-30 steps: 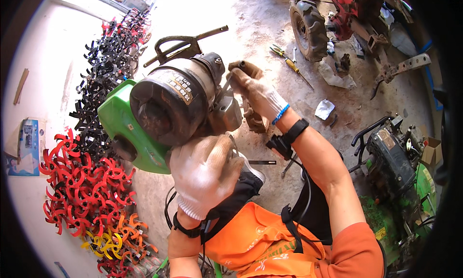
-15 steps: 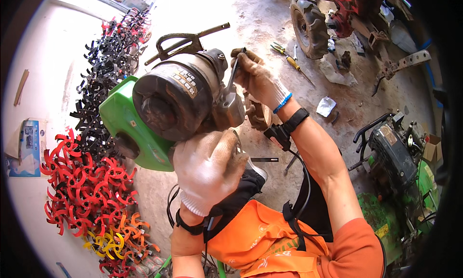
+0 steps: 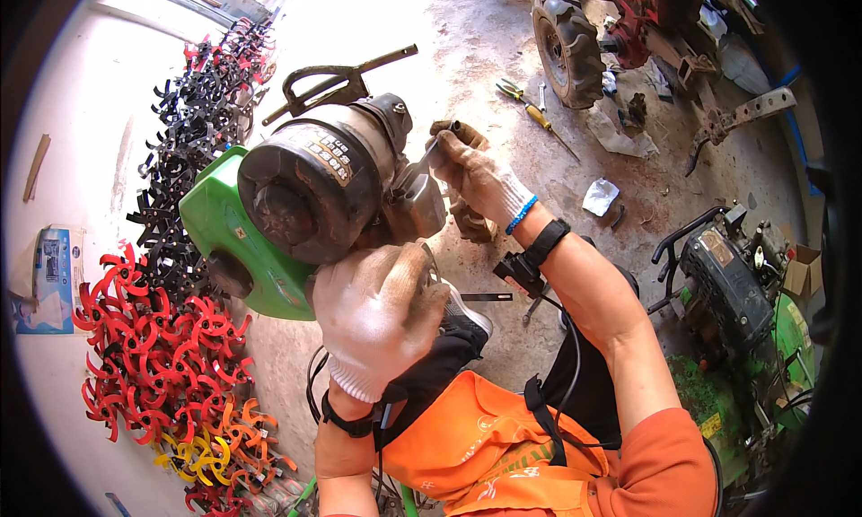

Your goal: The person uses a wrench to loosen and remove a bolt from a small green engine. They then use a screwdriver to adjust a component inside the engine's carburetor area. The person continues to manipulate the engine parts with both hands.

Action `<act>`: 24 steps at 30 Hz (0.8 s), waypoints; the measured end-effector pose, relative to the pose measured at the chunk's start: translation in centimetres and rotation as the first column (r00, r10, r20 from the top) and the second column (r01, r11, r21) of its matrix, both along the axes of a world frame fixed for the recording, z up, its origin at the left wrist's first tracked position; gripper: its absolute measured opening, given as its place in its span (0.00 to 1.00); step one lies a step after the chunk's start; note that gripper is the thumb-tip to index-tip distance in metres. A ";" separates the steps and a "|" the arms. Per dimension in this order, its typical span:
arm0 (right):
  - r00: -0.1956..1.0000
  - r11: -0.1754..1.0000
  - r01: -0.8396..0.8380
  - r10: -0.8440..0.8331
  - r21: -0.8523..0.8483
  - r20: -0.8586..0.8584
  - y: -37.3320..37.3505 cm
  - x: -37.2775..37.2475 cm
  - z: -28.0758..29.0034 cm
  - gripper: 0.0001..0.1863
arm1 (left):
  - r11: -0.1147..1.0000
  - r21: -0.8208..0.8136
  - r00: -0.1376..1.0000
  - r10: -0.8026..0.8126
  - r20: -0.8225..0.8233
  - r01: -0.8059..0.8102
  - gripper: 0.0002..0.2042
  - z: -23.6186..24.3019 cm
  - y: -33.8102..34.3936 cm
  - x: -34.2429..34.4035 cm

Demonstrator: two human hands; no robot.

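A small engine with a black round cover (image 3: pixel 292 189) and a green housing (image 3: pixel 242 239) fills the middle. My gloved left hand (image 3: pixel 377 315) is closed at its lower edge, fingers curled; what they grip is hidden. My gloved right hand (image 3: pixel 467 162) pinches a slim metal tool (image 3: pixel 418 167), probably a wrench, beside a grey metal part (image 3: pixel 415 207) on the engine's right side. Behind the engine is a dark bent metal frame (image 3: pixel 332 86).
Piles of black (image 3: pixel 180 158), red (image 3: pixel 153 346) and yellow (image 3: pixel 202 454) tiller blades line the left. Pliers (image 3: pixel 510 92) and a screwdriver (image 3: pixel 543 122) lie near a red machine's tire (image 3: pixel 561 50). Another green machine (image 3: pixel 727 284) stands right.
My right hand with the tool rose half a second ago and has come back down since. The engine has shifted slightly; my left hand stays at its lower edge.
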State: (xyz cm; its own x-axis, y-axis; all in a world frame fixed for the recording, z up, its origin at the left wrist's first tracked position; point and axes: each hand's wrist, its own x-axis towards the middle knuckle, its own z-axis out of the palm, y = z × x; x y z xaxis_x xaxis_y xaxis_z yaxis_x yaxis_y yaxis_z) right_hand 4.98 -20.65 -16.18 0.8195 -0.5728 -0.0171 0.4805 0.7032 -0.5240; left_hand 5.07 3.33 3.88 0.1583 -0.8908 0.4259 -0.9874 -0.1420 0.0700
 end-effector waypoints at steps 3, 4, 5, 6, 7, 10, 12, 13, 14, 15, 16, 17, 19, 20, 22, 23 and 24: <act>0.997 0.993 0.037 -0.030 0.108 -0.065 1.2 0.3 -0.2 0.12 | 1.000 -0.003 1.000 0.002 0.000 -0.002 0.24 0.1 0.0 0.0; 0.998 0.984 0.041 -0.033 0.172 -0.049 1.8 0.3 -0.3 0.11 | 1.000 -0.004 1.000 0.001 -0.003 -0.001 0.24 0.1 0.0 0.0; 0.998 0.984 0.043 -0.035 0.174 -0.047 2.1 0.2 -0.3 0.11 | 1.000 -0.006 1.000 0.000 -0.005 -0.001 0.24 0.1 0.0 0.0; 0.997 0.981 0.054 -0.042 0.187 -0.067 2.3 0.2 -0.4 0.11 | 1.000 -0.004 1.000 0.002 -0.007 -0.002 0.24 0.1 0.0 0.0; 0.995 0.978 0.066 -0.049 0.199 -0.086 2.5 0.1 -0.6 0.11 | 1.000 -0.005 1.000 0.003 -0.007 -0.003 0.24 0.1 0.0 0.0; 0.994 0.981 0.078 -0.063 0.176 -0.092 2.8 0.1 -0.9 0.12 | 1.000 -0.004 1.000 0.001 -0.004 -0.001 0.23 0.1 0.0 0.0; 0.991 0.978 0.095 -0.075 0.186 -0.112 3.2 0.0 -0.9 0.12 | 1.000 -0.002 1.000 0.001 -0.005 -0.001 0.23 0.2 0.0 0.0; 0.989 0.976 0.107 -0.084 0.188 -0.125 3.3 0.0 -0.8 0.13 | 1.000 0.000 1.000 0.002 -0.007 -0.002 0.23 0.2 0.0 0.0; 0.988 0.979 0.114 -0.094 0.169 -0.122 3.4 0.0 -0.6 0.13 | 1.000 0.004 1.000 0.003 -0.009 -0.003 0.23 0.2 0.0 0.0; 0.988 0.981 0.120 -0.103 0.150 -0.118 3.4 0.0 -0.3 0.14 | 1.000 -0.004 1.000 -0.006 0.002 0.006 0.25 0.2 -0.1 0.2; 0.976 0.979 0.130 -0.097 0.160 -0.196 3.3 -0.1 0.1 0.15 | 1.000 -0.012 1.000 -0.014 0.013 0.014 0.26 0.2 -0.1 0.3; 0.986 0.991 0.103 -0.091 0.082 -0.140 3.0 -0.2 0.5 0.15 | 0.999 -0.021 0.999 -0.026 0.024 0.027 0.27 0.2 -0.1 0.3; 0.981 0.998 0.064 -0.064 -0.006 -0.183 1.7 -0.1 1.6 0.17 | 1.000 -0.002 1.000 -0.017 -0.005 0.017 0.25 0.3 0.0 0.2; 0.983 0.997 0.031 -0.042 -0.066 -0.179 0.7 0.4 2.2 0.16 | 1.000 0.000 1.000 -0.014 -0.015 0.014 0.24 0.3 0.0 0.2; 0.990 0.979 0.038 -0.064 -0.202 -0.123 -0.6 0.9 3.0 0.16 | 1.000 -0.012 0.999 -0.021 -0.026 0.020 0.24 0.2 0.0 0.3; 0.997 0.964 0.040 -0.056 -0.263 -0.052 -1.3 1.5 3.3 0.16 | 1.000 -0.020 0.999 -0.022 -0.032 0.022 0.24 0.1 -0.1 0.3; 0.995 0.941 0.069 -0.090 -0.331 -0.048 -1.5 1.6 3.3 0.15 | 1.000 -0.019 1.000 -0.024 -0.019 0.023 0.24 0.1 -0.1 0.3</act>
